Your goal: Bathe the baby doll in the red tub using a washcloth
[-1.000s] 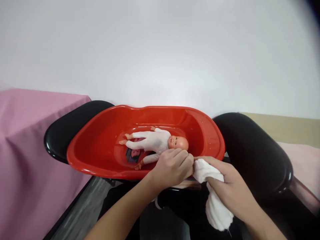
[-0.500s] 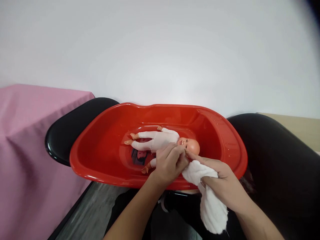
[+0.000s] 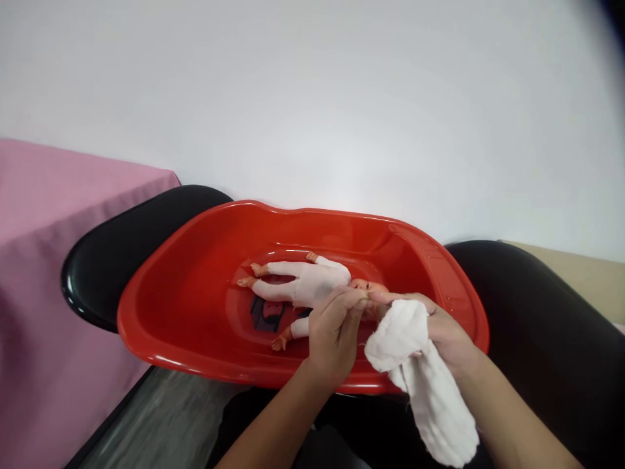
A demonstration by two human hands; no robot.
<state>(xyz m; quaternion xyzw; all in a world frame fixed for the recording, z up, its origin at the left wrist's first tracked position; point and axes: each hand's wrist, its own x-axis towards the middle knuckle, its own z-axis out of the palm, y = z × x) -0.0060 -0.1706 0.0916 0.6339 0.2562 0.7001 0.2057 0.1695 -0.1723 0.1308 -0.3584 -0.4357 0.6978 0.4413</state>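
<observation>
A baby doll [image 3: 319, 281] in a white suit lies on its back inside a red baby bathtub [image 3: 170, 306], head to the right. My left hand [image 3: 336, 329] is closed in a pinch over the doll's head and shoulder; what its fingertips hold, if anything, is too small to make out. Beside it, my right hand [image 3: 446, 332] grips a white cloth [image 3: 398, 335], which hangs down over the tub's near rim. The right index finger reaches to the left fingertips. Both hands partly hide the doll's face.
Black seats [image 3: 122, 254] support the tub's left side, and another black seat [image 3: 541, 312] stands at the right. Pink cloth [image 3: 58, 273] drapes a table on the left. A white wall [image 3: 312, 111] rises behind the tub; a pale wooden top [image 3: 576, 267] is beyond the right seat.
The view has shifted slightly. My left hand has turned more upright, and the cloth in my right hand has swung lower and to the right. The hands now cover more of the doll's head.
</observation>
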